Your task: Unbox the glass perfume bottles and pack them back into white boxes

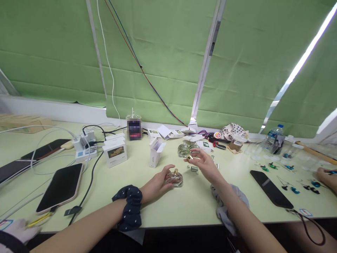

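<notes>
My left hand (158, 182) has its fingers and thumb around a small, flat glass perfume bottle (176, 180). The bottle stands upright on the table, its gold neck pointing up. My right hand (202, 162) pinches a small shiny gold piece (190, 159) between thumb and fingers, above and right of the bottle. Just behind that hand stands another round glass bottle (183, 150), with one more partly hidden beside it. Small silver parts (194, 169) lie below my right hand.
White boxes (115, 154) stand at left, and an opened white box (156, 154) is nearer the middle. Phones (61, 186) and cables lie leftward. At right are another phone (271, 189), several earphones (295, 190), plastic cups and a co-worker's hand (326, 177). A grey cloth (223, 207) lies under my right forearm.
</notes>
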Motion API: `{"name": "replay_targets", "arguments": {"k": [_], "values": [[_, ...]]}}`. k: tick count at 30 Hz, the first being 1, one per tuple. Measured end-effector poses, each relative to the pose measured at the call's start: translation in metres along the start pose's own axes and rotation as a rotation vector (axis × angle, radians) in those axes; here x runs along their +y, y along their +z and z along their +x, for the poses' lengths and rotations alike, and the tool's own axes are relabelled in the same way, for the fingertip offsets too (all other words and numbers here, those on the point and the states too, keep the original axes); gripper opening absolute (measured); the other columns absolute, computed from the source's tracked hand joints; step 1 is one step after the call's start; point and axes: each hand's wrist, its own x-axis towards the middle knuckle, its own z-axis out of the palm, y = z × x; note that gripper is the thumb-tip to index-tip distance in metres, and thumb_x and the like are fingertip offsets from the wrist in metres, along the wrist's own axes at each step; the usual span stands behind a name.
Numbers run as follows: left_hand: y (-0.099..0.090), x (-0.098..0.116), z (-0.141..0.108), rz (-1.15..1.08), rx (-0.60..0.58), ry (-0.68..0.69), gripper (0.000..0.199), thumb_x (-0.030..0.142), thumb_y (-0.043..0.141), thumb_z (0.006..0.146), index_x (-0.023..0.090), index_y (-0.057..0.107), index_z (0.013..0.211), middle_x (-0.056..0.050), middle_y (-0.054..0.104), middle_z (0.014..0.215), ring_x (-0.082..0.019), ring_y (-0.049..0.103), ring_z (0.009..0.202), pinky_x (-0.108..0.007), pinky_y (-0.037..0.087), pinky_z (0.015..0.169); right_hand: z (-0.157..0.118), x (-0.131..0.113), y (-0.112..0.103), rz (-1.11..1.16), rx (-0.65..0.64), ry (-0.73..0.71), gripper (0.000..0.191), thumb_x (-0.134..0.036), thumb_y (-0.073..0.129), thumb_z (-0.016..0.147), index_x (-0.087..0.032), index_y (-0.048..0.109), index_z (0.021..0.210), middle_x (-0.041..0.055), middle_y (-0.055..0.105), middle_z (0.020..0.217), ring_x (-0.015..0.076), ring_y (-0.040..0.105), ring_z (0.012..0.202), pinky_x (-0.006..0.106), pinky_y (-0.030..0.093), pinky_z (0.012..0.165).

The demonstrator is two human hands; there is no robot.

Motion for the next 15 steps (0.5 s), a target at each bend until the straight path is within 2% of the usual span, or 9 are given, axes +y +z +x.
{"name": "replay_targets", "arguments": {"k": [3, 6, 9, 15], "values": [[0.000, 0.000, 0.000, 0.009, 0.009, 0.006, 0.059, 0.025, 0.056, 0.084, 0.026, 0.024, 0.134, -0.005, 0.062, 0.097, -0.021, 0.061, 0.088, -0.038, 0.046, 0.082, -0.010, -0.007, 0.034, 0.037, -0.076, -0.051, 0.032, -0.040, 0.066, 0.078, -0.023, 0.056, 0.103, 0.0049, 0.056, 0.105, 0.0224, 0.067, 0.095, 0.037, 0.050, 0.086], [0.000, 0.002, 0.001, 0.001, 0.009, 0.007, 0.061, 0.025, 0.056, 0.084, 0.026, 0.022, 0.135, -0.003, 0.060, 0.091, -0.020, 0.061, 0.083, -0.036, 0.047, 0.078, -0.013, -0.002, 0.052, 0.063, -0.065, -0.108, 0.023, -0.038, 0.063, 0.081, -0.023, 0.054, 0.096, 0.0041, 0.056, 0.099, 0.0223, 0.065, 0.099, 0.034, 0.052, 0.081], [0.000, 0.004, 0.002, -0.004, 0.019, 0.003, 0.064, 0.025, 0.057, 0.084, 0.027, 0.021, 0.137, -0.001, 0.057, 0.087, -0.018, 0.059, 0.079, -0.035, 0.047, 0.075, -0.011, 0.006, 0.057, 0.065, -0.038, -0.160, 0.019, -0.033, 0.064, 0.081, -0.023, 0.054, 0.093, 0.0032, 0.055, 0.096, 0.0198, 0.065, 0.093, 0.032, 0.053, 0.076], [0.000, 0.004, 0.002, -0.017, 0.016, -0.003, 0.062, 0.025, 0.058, 0.084, 0.027, 0.024, 0.136, -0.002, 0.059, 0.090, -0.019, 0.060, 0.083, -0.036, 0.047, 0.078, -0.012, 0.012, 0.055, -0.044, -0.019, -0.284, 0.011, -0.024, 0.065, 0.080, -0.022, 0.059, 0.089, 0.0030, 0.057, 0.091, 0.0162, 0.059, 0.089, 0.034, 0.051, 0.085]]}}
